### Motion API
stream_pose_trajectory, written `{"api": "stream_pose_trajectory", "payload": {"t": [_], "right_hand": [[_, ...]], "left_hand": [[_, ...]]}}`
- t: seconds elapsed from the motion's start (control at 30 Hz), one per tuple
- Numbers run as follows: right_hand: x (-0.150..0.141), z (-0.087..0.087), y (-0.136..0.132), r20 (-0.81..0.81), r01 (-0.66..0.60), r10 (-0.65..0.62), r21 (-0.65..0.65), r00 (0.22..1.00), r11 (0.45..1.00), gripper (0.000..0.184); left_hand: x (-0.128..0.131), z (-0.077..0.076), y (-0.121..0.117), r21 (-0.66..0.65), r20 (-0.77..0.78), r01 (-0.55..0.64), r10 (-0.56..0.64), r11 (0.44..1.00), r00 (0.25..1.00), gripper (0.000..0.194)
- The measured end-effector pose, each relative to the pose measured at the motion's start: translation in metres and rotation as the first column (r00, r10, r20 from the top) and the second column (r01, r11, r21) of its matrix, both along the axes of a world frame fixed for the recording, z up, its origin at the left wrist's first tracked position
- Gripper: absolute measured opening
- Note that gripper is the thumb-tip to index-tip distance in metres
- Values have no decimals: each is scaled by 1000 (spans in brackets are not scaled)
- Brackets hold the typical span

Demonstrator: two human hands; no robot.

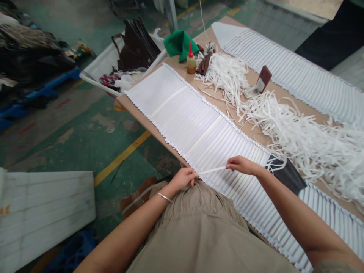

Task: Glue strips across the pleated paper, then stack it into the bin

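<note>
A narrow white strip [212, 170] is stretched between my two hands, over a long white panel [173, 108] covered in rows of similar strips. My left hand [184, 178] pinches one end at the panel's near edge, close to my waist. Its other end is between the fingertips of my right hand [241, 165], above the middle of the panel. A black sheet [288, 176] lies across the panel beyond my right forearm, with a few loose strip ends on it.
Loose white strips [301, 132] lie heaped along the brown table. Behind the panel are a red-capped bottle [191, 62], a green cloth [180, 43] and a dark red block [264, 77]. A second striped panel [278, 57] runs along the far side. A white bin [98, 74] adjoins the table's left end.
</note>
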State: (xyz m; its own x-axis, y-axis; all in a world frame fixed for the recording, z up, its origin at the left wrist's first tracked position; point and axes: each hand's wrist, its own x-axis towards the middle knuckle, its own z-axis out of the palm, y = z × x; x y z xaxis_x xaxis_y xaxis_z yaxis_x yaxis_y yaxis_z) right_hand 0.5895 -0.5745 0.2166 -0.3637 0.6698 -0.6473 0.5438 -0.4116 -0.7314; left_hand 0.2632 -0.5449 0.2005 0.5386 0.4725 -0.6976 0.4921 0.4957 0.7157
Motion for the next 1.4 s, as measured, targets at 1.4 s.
{"api": "stream_pose_trajectory", "payload": {"t": [1.4], "right_hand": [[72, -54, 174, 467, 128, -281, 333, 838, 934, 9]], "left_hand": [[32, -92, 2, 290, -311, -523, 595, 802, 741, 18]]}}
